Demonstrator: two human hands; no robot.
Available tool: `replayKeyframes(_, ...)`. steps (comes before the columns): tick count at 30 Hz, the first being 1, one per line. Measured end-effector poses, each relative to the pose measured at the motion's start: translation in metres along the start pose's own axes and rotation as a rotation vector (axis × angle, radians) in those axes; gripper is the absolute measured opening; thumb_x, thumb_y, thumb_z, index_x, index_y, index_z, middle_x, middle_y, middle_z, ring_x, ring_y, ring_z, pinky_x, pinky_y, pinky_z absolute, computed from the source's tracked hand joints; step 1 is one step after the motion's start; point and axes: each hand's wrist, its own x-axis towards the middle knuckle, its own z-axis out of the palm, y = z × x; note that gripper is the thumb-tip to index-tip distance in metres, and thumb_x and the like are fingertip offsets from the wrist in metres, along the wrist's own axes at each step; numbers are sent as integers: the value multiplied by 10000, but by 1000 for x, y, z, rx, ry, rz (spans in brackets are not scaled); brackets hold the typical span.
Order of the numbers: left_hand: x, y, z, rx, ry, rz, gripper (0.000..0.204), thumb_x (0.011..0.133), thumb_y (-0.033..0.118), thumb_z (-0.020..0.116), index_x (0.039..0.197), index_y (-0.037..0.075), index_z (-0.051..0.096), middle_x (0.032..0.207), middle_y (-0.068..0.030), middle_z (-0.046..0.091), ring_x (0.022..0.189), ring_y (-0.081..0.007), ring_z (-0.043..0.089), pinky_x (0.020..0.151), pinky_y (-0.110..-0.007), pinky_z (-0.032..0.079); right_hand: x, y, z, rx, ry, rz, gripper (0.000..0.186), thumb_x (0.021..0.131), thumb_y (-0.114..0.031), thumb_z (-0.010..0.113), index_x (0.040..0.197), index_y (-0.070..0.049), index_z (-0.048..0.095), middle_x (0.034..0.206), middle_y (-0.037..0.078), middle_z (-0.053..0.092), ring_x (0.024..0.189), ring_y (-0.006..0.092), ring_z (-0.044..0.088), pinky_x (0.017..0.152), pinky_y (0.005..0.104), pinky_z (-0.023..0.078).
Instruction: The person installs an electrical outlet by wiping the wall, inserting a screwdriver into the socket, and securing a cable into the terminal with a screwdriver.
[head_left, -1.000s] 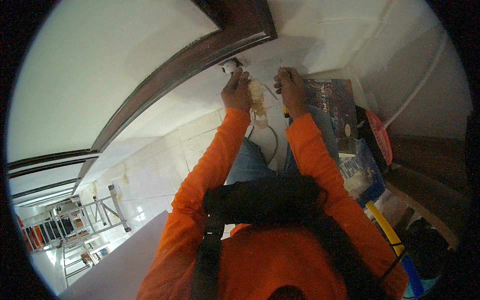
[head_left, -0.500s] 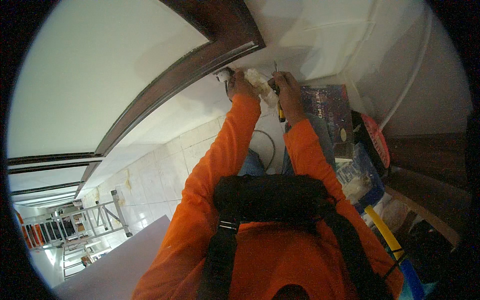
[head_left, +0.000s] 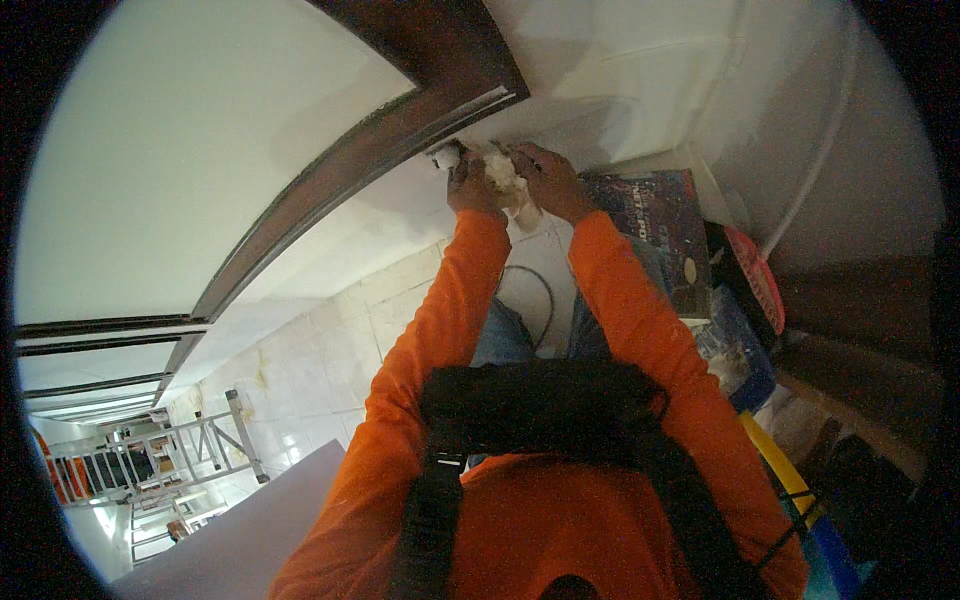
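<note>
My left hand (head_left: 473, 185) is closed at the wall, just below the dark wooden trim. Its fingertips lie beside a small whitish fitting (head_left: 447, 157) with dark edges; whether they grip it is hard to see. My right hand (head_left: 550, 182) is bent inward with its fingers curled toward the left one, and what it holds is hidden. Between and below both hands is a pale, crumpled, lumpy mass (head_left: 504, 178), its lower end hanging above the floor. Orange sleeves cover both forearms.
Dark brown trim (head_left: 430, 110) frames white panels at left. A dark printed box (head_left: 660, 235), a blue tub (head_left: 735, 345) and a red-and-black item (head_left: 757, 275) stand at right. A thin dark cable (head_left: 545, 290) curves over the floor tiles. Metal scaffolding (head_left: 190, 450) stands far left.
My right hand has moved left, closer to my left hand, and turned inward. The screwdriver with a yellow-and-black handle seen in it before is now out of sight.
</note>
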Motion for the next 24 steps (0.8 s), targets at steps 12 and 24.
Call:
replayKeyframes(12,3,4,-5,1233,0,481,249,850,163,549,1019,-5,621,940,-54,639,835,-204,580,728,-295,462,10,10,-6,66,-229,20,297,899,-253,475,1096,-77,610,1052,149,624,948,280,610,846,352,460)
replayKeyframes(24,21,-15,-21,580,-125,266,809,399,371,824,1124,160,533,1107,-119,579,1021,-339,540,876,-410,453,11,5,-3,-4,-165,31,294,891,-233,489,1109,-71,601,1087,158,606,990,300,587,873,362,446)
